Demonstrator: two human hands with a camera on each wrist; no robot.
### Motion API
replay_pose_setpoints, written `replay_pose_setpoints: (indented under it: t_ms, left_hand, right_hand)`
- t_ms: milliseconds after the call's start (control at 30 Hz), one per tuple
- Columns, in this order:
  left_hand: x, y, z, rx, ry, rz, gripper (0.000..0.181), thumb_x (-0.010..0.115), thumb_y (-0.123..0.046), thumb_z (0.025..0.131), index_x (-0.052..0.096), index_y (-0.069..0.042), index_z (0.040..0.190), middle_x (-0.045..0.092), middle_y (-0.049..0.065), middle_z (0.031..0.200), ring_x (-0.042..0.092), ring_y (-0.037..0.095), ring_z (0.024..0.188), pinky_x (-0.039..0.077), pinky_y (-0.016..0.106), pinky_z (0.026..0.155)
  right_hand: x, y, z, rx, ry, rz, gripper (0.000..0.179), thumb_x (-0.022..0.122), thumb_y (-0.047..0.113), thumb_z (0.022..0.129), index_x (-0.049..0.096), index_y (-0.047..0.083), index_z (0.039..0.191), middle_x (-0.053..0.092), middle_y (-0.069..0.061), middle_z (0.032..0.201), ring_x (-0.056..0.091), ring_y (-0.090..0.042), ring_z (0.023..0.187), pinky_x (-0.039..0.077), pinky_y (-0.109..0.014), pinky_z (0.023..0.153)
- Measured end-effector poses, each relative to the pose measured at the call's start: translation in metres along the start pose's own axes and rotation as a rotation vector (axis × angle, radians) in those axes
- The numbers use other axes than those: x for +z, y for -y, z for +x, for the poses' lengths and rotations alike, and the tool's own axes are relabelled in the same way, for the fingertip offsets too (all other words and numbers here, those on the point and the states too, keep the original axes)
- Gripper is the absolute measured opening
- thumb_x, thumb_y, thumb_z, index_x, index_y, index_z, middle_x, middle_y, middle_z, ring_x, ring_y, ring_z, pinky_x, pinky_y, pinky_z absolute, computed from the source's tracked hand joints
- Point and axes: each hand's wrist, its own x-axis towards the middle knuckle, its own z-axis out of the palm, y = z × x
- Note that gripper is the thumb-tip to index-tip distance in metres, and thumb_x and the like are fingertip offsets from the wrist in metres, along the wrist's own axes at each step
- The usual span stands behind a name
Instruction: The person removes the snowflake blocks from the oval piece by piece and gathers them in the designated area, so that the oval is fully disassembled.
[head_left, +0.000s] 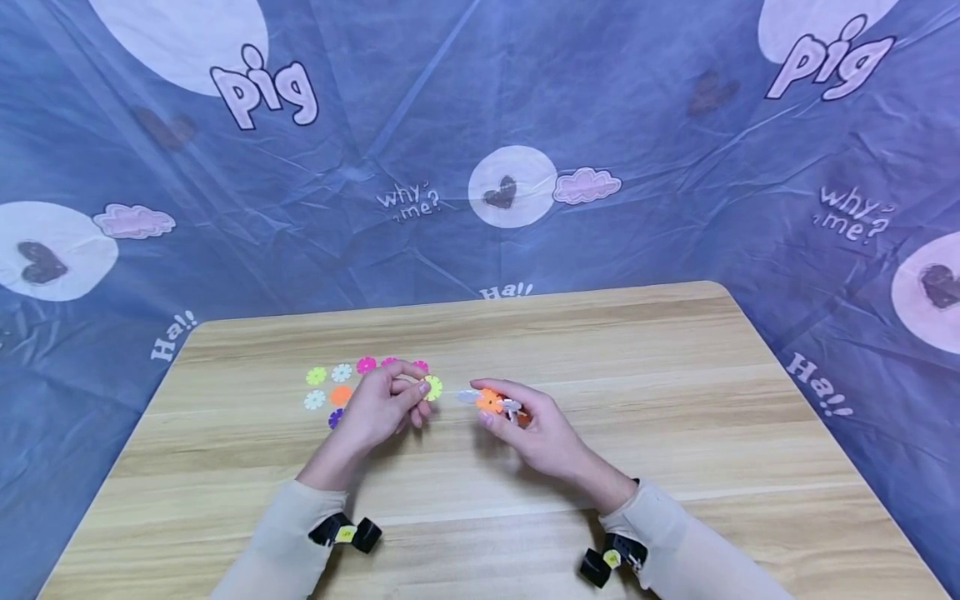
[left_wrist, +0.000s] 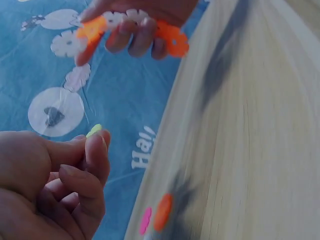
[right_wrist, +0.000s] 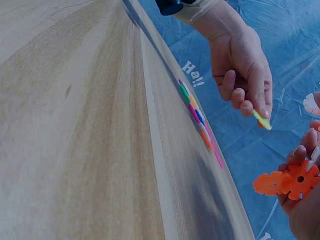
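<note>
My left hand pinches a yellow-green flower-shaped notched disc between thumb and fingertip, raised over the table. Edge-on, the same disc shows in the right wrist view. Facing it, my right hand holds a joined chain of orange and white notched discs. In the left wrist view the chain curves across the fingers, with an orange disc at one end and a white disc at the other. A gap separates the yellow-green disc from the chain.
Loose discs lie flat around my left hand: a yellow one, white ones, pink ones, an orange one and a purple one. The wooden table ends at a blue printed cloth.
</note>
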Motion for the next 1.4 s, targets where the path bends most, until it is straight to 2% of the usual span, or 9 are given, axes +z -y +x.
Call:
replay_pose_setpoints:
  t_ms: [133,367,600,733,967,1133,1267,1400]
  left_hand:
    - [-0.002,0.004,0.008,-0.015,-0.019,0.04,0.022,0.064,-0.004,0.107,0.065,-0.001,0.129,0.077,0.018,0.084,0.069,0.019,0.063,0.04,0.022,0.045]
    - [0.0,0.01,0.021,-0.036,-0.014,0.088,0.031,0.061,-0.002,0.107,0.065,-0.001,0.138,0.077,0.014,0.086,0.068,0.017,0.064,0.045,0.025,0.046]
    - [0.004,0.013,0.031,-0.055,-0.005,0.136,0.029,0.061,-0.003,0.107,0.066,0.002,0.135,0.074,0.01,0.08,0.065,0.015,0.06,0.043,0.025,0.046]
    - [0.006,0.013,0.035,-0.055,-0.001,0.179,0.028,0.061,-0.003,0.107,0.067,0.004,0.133,0.074,0.009,0.078,0.063,0.013,0.058,0.042,0.024,0.046]
    - [0.007,0.011,0.038,-0.049,0.022,0.251,0.032,0.062,-0.003,0.105,0.068,0.007,0.135,0.074,0.009,0.075,0.061,0.012,0.055,0.041,0.022,0.045]
    - [0.008,0.01,0.041,-0.045,0.029,0.269,0.03,0.062,-0.003,0.106,0.068,0.009,0.133,0.074,0.009,0.075,0.061,0.011,0.055,0.042,0.021,0.045]
    - [0.008,0.011,0.042,-0.031,0.018,0.264,0.029,0.062,-0.002,0.106,0.068,0.01,0.131,0.075,0.01,0.075,0.062,0.012,0.056,0.043,0.021,0.047]
    - [0.008,0.011,0.037,0.011,0.001,0.232,0.028,0.061,-0.006,0.108,0.07,0.005,0.131,0.074,0.009,0.078,0.062,0.014,0.06,0.043,0.022,0.049]
  right_hand:
    - [0.0,-0.002,0.0,0.003,0.006,0.007,0.043,0.07,0.013,0.104,0.065,0.009,0.147,0.073,-0.016,0.133,0.066,-0.009,0.103,0.057,-0.024,0.089]
    - [0.001,-0.002,-0.002,0.009,0.014,0.005,0.043,0.07,0.014,0.105,0.066,0.009,0.147,0.072,-0.014,0.134,0.066,-0.01,0.103,0.057,-0.024,0.09]
    - [0.001,-0.003,-0.003,0.008,0.009,0.001,0.042,0.07,0.014,0.105,0.066,0.009,0.146,0.072,-0.016,0.137,0.064,-0.009,0.097,0.056,-0.023,0.083]
    - [0.001,-0.003,-0.004,0.007,0.011,0.003,0.042,0.07,0.014,0.105,0.066,0.008,0.146,0.072,-0.016,0.137,0.064,-0.009,0.1,0.056,-0.023,0.085]
    - [0.001,-0.005,-0.004,0.002,0.015,0.006,0.042,0.069,0.013,0.105,0.066,0.008,0.147,0.073,-0.014,0.132,0.064,-0.009,0.102,0.056,-0.023,0.088]
    - [0.001,-0.006,-0.004,0.012,0.008,-0.001,0.042,0.071,0.014,0.104,0.067,0.011,0.146,0.072,-0.012,0.138,0.065,-0.01,0.105,0.056,-0.023,0.09]
    - [0.001,-0.006,-0.004,0.016,0.008,-0.003,0.041,0.071,0.015,0.105,0.067,0.012,0.146,0.071,-0.01,0.142,0.065,-0.011,0.107,0.056,-0.023,0.091]
    - [0.001,-0.005,-0.003,0.011,0.015,-0.005,0.042,0.071,0.015,0.105,0.067,0.011,0.146,0.071,-0.011,0.14,0.066,-0.011,0.108,0.056,-0.024,0.094]
